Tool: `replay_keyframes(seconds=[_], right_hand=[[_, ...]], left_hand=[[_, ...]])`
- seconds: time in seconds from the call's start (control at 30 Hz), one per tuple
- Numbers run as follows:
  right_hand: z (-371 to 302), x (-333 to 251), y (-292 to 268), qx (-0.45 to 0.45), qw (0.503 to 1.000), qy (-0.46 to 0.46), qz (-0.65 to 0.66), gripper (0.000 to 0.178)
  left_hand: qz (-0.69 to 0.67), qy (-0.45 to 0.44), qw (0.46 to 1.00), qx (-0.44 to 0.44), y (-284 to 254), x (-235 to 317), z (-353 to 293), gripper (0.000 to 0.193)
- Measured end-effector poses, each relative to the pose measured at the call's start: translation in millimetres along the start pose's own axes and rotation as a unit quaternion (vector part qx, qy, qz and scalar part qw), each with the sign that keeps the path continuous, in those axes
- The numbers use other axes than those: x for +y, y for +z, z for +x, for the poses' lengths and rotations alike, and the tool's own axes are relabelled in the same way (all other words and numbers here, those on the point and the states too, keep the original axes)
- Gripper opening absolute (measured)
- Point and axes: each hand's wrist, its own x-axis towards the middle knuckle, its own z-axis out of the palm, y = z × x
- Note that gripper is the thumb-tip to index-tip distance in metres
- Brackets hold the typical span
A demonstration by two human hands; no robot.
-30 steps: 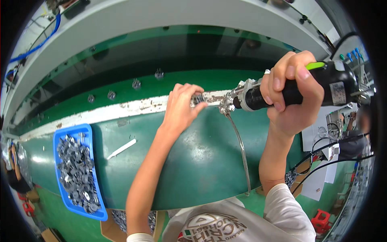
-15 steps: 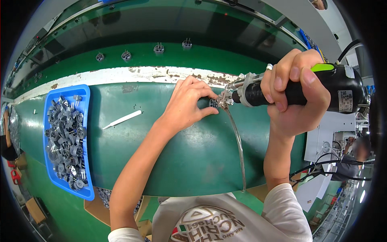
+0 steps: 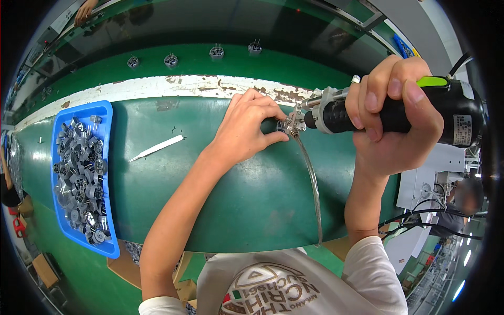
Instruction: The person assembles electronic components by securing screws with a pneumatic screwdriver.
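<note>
In the head view, the left hand [image 3: 247, 128] has its thumb and forefinger curved almost together, pinching a small grey part [image 3: 280, 126] just above or on the green desk [image 3: 236, 210]; which of the two is unclear. The right hand [image 3: 396, 110] is wrapped firmly around a black power tool [image 3: 457, 118] with a lime-green lever, its metal nose beside the part, though contact cannot be made out. A clear tube [image 3: 315, 194] hangs from that nose. To the left lie a white pointed tool [image 3: 160, 147] and a blue tray [image 3: 106, 131] heaped with similar grey pieces [image 3: 79, 184]; four more [image 3: 216, 52] stand beyond the pale, chipped strip [image 3: 157, 86].
</note>
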Motion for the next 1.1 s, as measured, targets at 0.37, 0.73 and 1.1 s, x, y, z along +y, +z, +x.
replay_keyframes(seconds=[0.37,0.73,1.1], right_hand=[[2,6,2,0.006,1.0,0.003,-0.006,0.02],[23,18,5,0.049,0.998,0.015,-0.043,0.023],[4,-57,-17,0.072,0.988,-0.138,0.014,0.018]], left_hand=[[0.008,0.003,1.0,0.003,1,-3,-1,0.035],[0.015,-0.007,1.0,0.019,3,1,0,0.038],[0.03,0.006,0.998,0.052,5,-4,-1,0.047]])
